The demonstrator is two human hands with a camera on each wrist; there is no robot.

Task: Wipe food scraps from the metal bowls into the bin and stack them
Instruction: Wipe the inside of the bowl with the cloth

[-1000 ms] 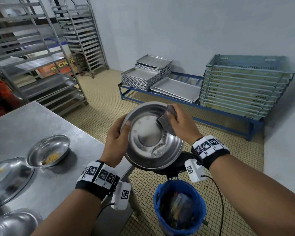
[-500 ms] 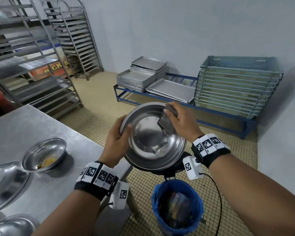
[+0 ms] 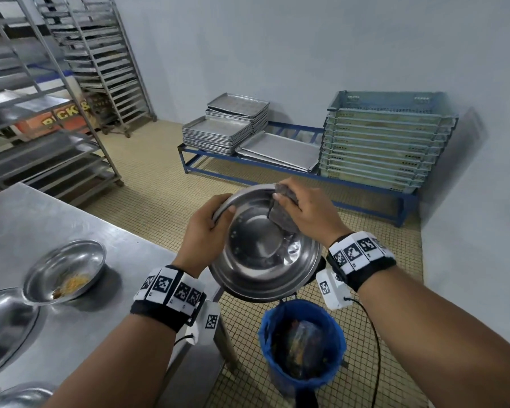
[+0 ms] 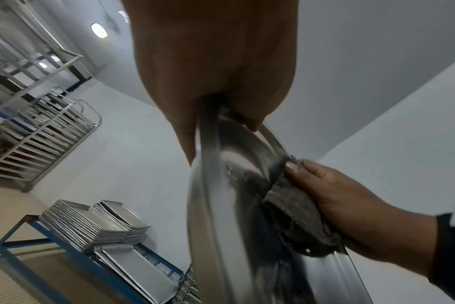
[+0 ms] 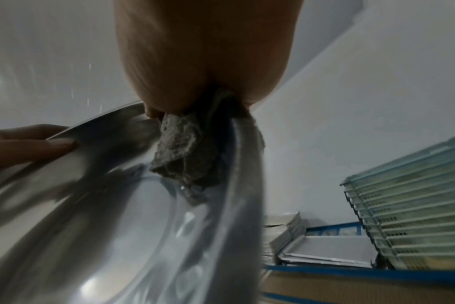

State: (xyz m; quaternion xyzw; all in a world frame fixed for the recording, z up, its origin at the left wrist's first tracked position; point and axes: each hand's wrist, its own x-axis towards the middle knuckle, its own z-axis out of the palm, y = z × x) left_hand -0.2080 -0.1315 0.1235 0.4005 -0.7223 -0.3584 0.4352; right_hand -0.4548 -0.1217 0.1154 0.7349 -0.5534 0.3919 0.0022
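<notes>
Above the blue-lined bin [image 3: 302, 346], off the corner of the steel surface [image 3: 71, 231], a large metal bowl [image 3: 262, 248] is held tilted with its inside facing the person. The left hand [image 3: 202, 235] grips the bowl's left rim, thumb hooked over the inside edge and fingers curled behind it; the left wrist view shows the rim pinched between thumb and fingers. The right hand [image 3: 306, 214] is closed around a dark grey cloth [image 3: 283, 213], fingers curled over it and pressing it against the upper right inner wall of the bowl, just below the rim. The bowl's inside looks shiny, with no scraps that can be made out. On the surface to the left sits a smaller bowl [image 3: 64, 270] with yellowish food scraps in it, and beside it the edges of other metal bowls [image 3: 6, 325].
</notes>
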